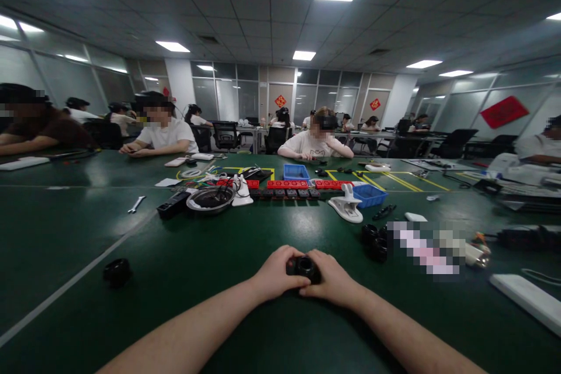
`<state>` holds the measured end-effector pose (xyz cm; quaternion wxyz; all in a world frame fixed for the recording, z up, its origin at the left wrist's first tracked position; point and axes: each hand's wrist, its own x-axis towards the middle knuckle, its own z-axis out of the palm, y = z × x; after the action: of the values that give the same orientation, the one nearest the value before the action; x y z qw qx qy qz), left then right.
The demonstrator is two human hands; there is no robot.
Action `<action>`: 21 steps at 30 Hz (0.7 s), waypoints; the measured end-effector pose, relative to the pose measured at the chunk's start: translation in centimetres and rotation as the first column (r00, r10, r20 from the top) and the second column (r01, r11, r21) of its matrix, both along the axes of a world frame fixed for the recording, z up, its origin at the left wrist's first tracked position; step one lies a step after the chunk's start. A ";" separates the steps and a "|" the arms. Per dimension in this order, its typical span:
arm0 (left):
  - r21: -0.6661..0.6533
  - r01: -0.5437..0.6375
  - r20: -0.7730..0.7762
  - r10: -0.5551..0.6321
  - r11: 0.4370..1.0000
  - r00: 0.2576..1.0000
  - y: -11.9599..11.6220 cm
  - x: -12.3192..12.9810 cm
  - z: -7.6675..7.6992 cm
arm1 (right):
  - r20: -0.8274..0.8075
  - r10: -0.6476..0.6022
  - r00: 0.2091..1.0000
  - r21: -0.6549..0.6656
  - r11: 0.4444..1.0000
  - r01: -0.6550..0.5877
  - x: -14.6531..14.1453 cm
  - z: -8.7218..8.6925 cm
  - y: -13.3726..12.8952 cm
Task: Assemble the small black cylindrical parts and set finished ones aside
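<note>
Could easily lose hold of the black part (305, 267), likely because of apparently smooth, curved sides and a grip relying on thumbs and fingertips. Might tilt or twist under uneven pressure from left hand (277, 276) and right hand (335, 281), then drop onto the tabletop (228, 239) and roll. Possible, too, to confuse with a similar-looking black piece (117, 273) well to the left of the hands, or with dark round pieces (374, 241) to the right and slightly beyond. Gripped by both hands together, between curled fingers on opposite sides and thumbs close together at the near edge. Held directly between the hands, with a round ring showing; impossible to tell whether lifted or touching the tabletop below.
</note>
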<state>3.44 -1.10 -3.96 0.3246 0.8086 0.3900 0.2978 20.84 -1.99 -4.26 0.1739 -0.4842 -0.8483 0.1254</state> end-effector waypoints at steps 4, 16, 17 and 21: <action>0.015 0.077 -0.002 -0.077 0.997 0.997 0.4 -0.5 0.1 | -0.140 0.141 0.980 -0.115 0.981 -0.158 1.3 0.1 0.6; 0.002 0.079 -0.003 -0.079 0.997 0.997 0.3 -0.4 0.0 | -0.296 0.164 0.941 -0.242 0.940 -0.241 1.5 0.2 0.8; -0.003 0.082 -0.003 -0.082 0.997 0.997 0.3 -0.4 0.0 | -0.304 0.174 0.937 -0.247 0.935 -0.253 1.6 0.2 0.8; -0.007 0.082 -0.014 -0.082 0.997 0.996 0.3 -0.4 0.1 | -0.316 0.191 0.929 -0.241 0.931 -0.274 1.7 -0.1 1.1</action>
<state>3.04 -0.83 -3.85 0.3364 0.8251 0.3596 0.2772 22.55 -0.88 -4.36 0.2084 -0.3756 -0.8393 0.3334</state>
